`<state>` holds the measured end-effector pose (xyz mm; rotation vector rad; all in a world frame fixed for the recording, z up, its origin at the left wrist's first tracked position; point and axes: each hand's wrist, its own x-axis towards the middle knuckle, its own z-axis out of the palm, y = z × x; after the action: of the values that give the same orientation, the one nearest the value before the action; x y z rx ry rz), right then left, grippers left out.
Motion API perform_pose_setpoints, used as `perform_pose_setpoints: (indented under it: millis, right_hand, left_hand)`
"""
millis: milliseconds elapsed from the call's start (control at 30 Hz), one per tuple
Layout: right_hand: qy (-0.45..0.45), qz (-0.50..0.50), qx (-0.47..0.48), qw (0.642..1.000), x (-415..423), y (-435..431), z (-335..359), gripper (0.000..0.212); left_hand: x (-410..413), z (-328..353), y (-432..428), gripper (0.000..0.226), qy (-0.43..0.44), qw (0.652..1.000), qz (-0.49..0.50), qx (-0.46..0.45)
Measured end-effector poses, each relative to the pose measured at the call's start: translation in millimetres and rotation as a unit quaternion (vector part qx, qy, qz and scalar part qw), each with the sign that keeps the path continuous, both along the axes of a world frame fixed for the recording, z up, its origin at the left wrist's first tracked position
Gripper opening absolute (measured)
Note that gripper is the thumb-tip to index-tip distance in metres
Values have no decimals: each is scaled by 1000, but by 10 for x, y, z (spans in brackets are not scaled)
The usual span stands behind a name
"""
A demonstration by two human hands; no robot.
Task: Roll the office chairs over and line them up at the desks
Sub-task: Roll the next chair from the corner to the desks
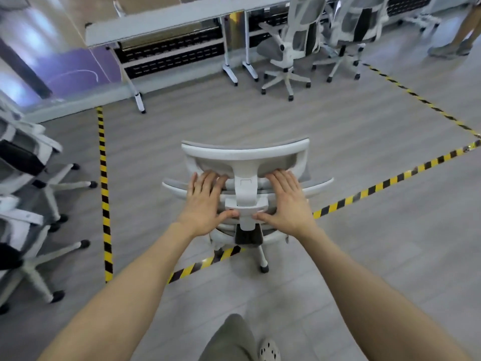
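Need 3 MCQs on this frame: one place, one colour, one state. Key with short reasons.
1. Where are the left hand and right hand?
A) on armrests
B) on the back of the chair
C) on a wall

2. What colour is the tape on the floor?
A) red-white
B) blue
C) yellow-black

3. What is the state of the left desk?
A) no chair at it
B) one chair at it
C) tipped over

Key:
1 B: both hands lie flat on the back, one on each side of its spine.
2 C: the stripes alternate yellow and black.
3 A: the desk stands upright and the floor in front of it is bare.
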<state>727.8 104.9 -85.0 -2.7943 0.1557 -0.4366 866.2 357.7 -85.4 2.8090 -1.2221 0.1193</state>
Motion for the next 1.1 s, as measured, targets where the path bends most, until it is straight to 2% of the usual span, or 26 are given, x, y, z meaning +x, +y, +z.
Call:
perform_pose_setpoints:
  millis: [167,433,567,833,1100]
  right_hand:
    - [-25,28,-16,999,1190,-445,-38,113]
    - [-13,48,-28,998,3159,-1138,8,118]
    - [13,58,-32,998,4087,-1554,74,118]
    - [-31,93,-32,995,6057,-2415,21,113]
    - [34,138,-62,988,8027,-3231,183,113]
  left_hand:
    - [1043,-36,-348,107,-26,999,19,-40]
    - [2836,16,-1025,106,-54,998,40,-18]
    - [3692,33,-1440,106,-36,998,60,-7]
    - [5520,16,-2187,104,-55,995,87,-8]
    - [7305,204,-2946,101,-23,993,114,-4]
